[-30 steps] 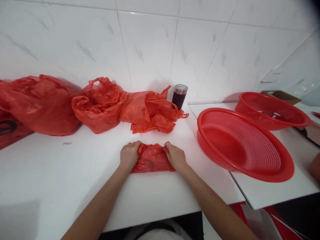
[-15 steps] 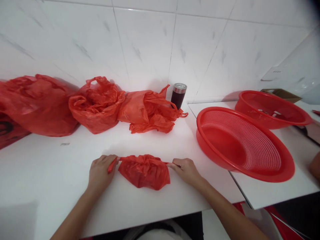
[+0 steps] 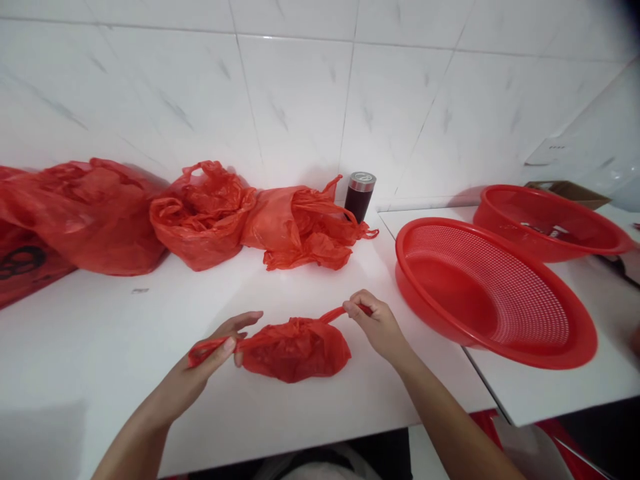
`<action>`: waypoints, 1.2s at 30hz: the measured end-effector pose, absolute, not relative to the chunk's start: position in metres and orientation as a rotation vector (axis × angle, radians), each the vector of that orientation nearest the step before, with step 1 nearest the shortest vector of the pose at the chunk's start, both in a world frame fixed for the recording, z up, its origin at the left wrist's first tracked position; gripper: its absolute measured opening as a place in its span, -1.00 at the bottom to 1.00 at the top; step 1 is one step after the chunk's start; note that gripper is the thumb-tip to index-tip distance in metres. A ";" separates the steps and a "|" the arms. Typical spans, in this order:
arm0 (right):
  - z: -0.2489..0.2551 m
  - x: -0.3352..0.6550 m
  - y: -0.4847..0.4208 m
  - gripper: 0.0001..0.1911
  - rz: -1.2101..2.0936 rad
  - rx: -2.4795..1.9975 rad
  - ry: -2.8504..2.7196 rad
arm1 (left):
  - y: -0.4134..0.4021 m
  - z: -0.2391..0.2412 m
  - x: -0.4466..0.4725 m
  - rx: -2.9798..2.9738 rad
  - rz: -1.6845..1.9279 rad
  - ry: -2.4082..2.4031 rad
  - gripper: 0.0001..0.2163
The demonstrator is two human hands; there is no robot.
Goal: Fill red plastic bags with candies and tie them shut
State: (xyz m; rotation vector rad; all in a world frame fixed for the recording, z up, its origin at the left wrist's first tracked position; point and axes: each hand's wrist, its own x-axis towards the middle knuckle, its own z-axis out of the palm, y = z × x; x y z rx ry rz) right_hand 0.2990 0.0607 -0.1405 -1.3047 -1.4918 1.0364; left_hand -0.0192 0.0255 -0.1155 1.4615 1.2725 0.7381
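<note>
1. Red plastic bag, bunched into a small rounded bundle, lies on the white surface near its front edge, between the two hands.
2. Left hand pinches one twisted handle of the bag between thumb and fingers, with the forefinger stretched out above the strand.
3. Right hand is clenched around the other twisted handle, pulled taut and raised a little above the bundle.
4. Three larger crumpled red bags sit in a row along the tiled wall, well apart from the hands.
5. At the far left edge a further red bag carries black print; it is cut off by the frame and cannot be read.
6. Behind the row's right end stands a dark tumbler with a silver lid; no label can be made out on it.
7. To the right, a red perforated colander lies tilted near the right hand, with a second red basket behind it.
</note>
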 end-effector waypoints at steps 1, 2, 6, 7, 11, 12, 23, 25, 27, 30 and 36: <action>-0.135 0.297 0.059 -0.62 1.117 -1.261 -1.454 | 0.025 -0.116 -0.014 1.371 0.801 1.215 -0.67; -0.132 0.294 0.058 -0.62 1.188 -1.224 -1.416 | 0.024 -0.118 -0.009 1.288 0.860 1.160 -0.67; -0.135 0.289 0.058 -0.62 1.318 -1.167 -1.213 | 0.029 -0.131 0.010 0.997 1.078 1.086 -0.65; -0.140 0.289 0.060 -0.62 1.329 -1.161 -1.147 | 0.030 -0.136 0.012 0.926 1.126 1.102 -0.66; -0.162 0.288 0.065 -0.58 1.359 -1.149 -0.974 | 0.036 -0.155 0.004 0.724 1.170 1.173 -0.67; -0.166 0.287 0.066 -0.57 1.355 -1.160 -0.970 | 0.037 -0.158 0.001 0.696 1.156 1.207 -0.67; -0.188 0.281 0.070 -0.56 1.152 -1.248 -1.070 | 0.072 -0.105 0.060 2.296 0.882 1.610 -0.75; -0.189 0.285 0.069 -0.58 1.113 -1.272 -1.049 | 0.087 -0.108 0.071 2.309 0.598 1.528 -0.82; -0.189 0.289 0.068 -0.60 1.068 -1.297 -1.019 | 0.097 -0.108 0.072 2.262 0.506 1.489 -0.87; -0.188 0.294 0.067 -0.62 1.035 -1.313 -0.987 | 0.098 -0.093 0.057 2.153 0.533 1.418 -0.80; -0.192 0.292 0.069 -0.67 1.047 -1.313 -1.004 | 0.086 -0.048 0.005 1.530 0.725 1.407 -0.72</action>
